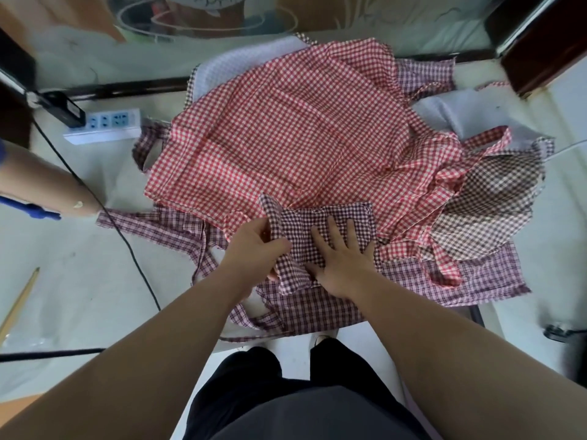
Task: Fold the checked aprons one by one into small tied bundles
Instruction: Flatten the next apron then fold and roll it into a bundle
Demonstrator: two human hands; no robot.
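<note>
Right hand [343, 258] presses flat, fingers spread, on a folded purple checked apron [327, 222]; left hand [254, 246] pinches its 9 o'clock fold. It lies at 6 o'clock of a spread red checked apron [286, 138].

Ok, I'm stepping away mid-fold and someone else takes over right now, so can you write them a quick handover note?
Left hand grips the left edge of the folded purple checked apron. Right hand presses flat on it.
The apron lies on the near part of the spread red checked apron, with a brown checked apron to the right.
Done: this apron is folded small.
Left: tie it, then fold the rest. No tied bundle is in view.
</note>
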